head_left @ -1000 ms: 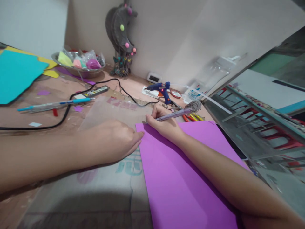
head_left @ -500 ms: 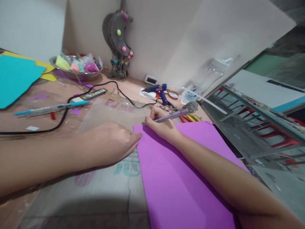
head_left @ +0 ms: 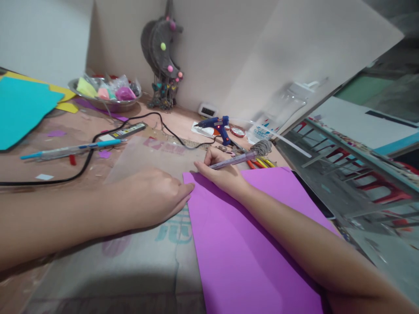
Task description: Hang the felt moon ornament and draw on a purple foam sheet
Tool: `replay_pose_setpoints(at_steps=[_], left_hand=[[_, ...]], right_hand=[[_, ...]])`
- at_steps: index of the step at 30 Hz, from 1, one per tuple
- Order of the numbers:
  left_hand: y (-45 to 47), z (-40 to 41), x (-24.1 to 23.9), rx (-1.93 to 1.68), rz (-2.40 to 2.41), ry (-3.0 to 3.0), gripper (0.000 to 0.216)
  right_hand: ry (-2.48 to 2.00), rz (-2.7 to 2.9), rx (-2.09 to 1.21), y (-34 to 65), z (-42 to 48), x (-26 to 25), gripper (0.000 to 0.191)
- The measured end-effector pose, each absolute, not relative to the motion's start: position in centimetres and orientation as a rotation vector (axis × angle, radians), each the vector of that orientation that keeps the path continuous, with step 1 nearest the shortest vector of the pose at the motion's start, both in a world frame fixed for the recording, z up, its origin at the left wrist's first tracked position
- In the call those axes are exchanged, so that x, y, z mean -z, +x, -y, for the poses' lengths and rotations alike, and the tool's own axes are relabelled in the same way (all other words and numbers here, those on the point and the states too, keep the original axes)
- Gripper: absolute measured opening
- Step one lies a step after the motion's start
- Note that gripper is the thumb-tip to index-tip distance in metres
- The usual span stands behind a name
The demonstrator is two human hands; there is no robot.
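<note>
A purple sheet (head_left: pixel 248 244) lies on a worn cardboard mat (head_left: pixel 131 261) in front of me. My right hand (head_left: pixel 222 172) rests on the sheet's far left corner and is closed round a clear purple pen (head_left: pixel 234 160), whose tip meets the sheet's top edge. My left hand (head_left: pixel 153 198) lies flat on the mat, fingers together, with the fingertips touching the sheet's left edge. Both forearms reach in from the bottom corners.
A blue glue gun (head_left: pixel 218 125) with a black cord (head_left: pixel 81 163) stands behind my right hand, beside coloured pencils (head_left: pixel 262 162). At the left lie a blue pen (head_left: pixel 72 149), a teal sheet (head_left: pixel 22 109) and a metal bowl (head_left: pixel 104 93) of coloured bits. A large white board (head_left: pixel 294 56) leans at the right.
My right hand with the pen has shifted slightly left along the sheet's top edge. The left hand has stayed put. The view dropped a little.
</note>
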State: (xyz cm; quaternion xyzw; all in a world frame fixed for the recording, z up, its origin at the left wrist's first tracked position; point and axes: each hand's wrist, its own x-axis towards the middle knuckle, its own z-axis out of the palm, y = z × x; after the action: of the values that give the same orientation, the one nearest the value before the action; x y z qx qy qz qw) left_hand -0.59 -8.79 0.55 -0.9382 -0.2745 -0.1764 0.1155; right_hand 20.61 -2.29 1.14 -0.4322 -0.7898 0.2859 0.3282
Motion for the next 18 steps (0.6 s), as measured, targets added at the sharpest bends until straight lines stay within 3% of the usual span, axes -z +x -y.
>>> replay_pose_setpoints(at_steps=[18], left_hand=[[-0.63, 8.8, -0.48, 0.484, 0.809, -2.755, 0.023]], right_hand=[[-1.222, 2.034, -0.572, 20.9, 2.05, -1.22, 0.026]])
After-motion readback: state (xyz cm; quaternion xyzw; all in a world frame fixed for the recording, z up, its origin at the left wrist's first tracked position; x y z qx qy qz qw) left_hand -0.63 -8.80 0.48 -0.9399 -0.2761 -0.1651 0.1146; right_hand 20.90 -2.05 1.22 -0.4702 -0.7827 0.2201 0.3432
